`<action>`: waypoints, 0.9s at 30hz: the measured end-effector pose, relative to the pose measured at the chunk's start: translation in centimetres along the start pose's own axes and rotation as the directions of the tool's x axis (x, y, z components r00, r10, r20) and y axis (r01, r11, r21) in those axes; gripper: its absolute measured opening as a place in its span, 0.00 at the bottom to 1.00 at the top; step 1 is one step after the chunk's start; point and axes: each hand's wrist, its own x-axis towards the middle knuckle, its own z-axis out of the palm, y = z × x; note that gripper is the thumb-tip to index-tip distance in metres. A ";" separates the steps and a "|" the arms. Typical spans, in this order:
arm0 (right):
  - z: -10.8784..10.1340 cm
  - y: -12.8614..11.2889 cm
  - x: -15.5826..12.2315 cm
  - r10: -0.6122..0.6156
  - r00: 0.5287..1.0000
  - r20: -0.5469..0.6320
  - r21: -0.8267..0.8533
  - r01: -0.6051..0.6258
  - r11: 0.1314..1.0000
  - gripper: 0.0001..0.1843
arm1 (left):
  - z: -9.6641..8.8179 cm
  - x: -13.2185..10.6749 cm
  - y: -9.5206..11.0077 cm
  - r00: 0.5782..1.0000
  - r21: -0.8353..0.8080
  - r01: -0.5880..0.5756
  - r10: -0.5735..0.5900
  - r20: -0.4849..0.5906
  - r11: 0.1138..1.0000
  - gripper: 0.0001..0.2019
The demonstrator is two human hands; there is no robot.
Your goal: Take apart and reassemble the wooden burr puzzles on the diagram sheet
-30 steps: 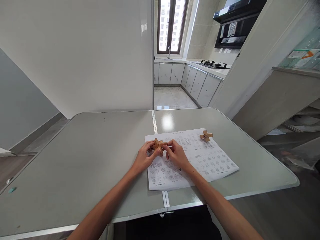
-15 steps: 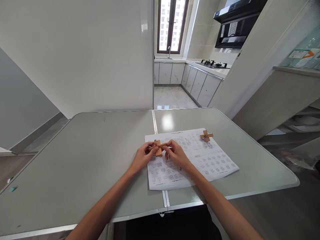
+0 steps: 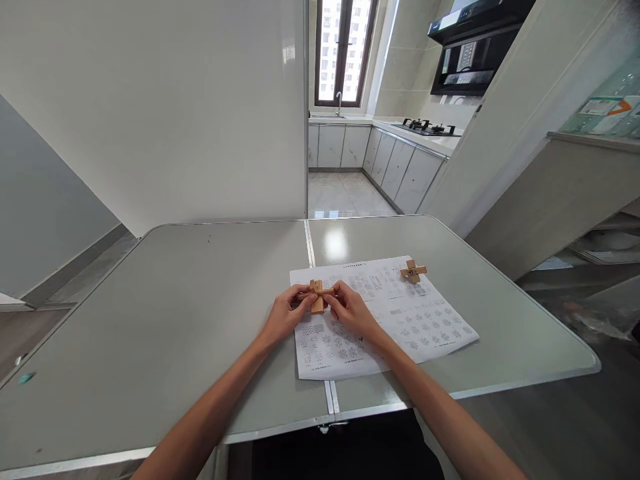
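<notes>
Between my two hands is a small wooden interlocking puzzle (image 3: 317,305) made of crossed light-brown pieces, over the left part of the printed sheet. My left hand (image 3: 289,309) is closed on its left side, with thumb and fingers pinching it. From the right, my right hand (image 3: 350,308) pinches the end of a piece that sticks out sideways. My fingers cover parts of the puzzle. A second wooden puzzle (image 3: 413,271), cross-shaped with a dark mark on top, rests on the sheet's far right corner, apart from both hands.
The white sheet (image 3: 445,327), printed with rows of small diagrams, lies across the seam of the grey folding table (image 3: 200,333). A small teal bit (image 3: 26,378) is at the table's left edge. Beyond the table are a white wall panel (image 3: 200,120) and a kitchen.
My right hand's fingers have closed in on the sideways piece, and the puzzle has turned slightly in my grip. My left hand stays almost in place.
</notes>
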 end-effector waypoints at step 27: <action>0.3 0.1 0.0 -0.008 0.999 0.038 0.002 0.008 1.000 0.15 | 0.1 -0.1 0.9 0.999 0.050 -0.030 0.028 0.034 0.998 0.21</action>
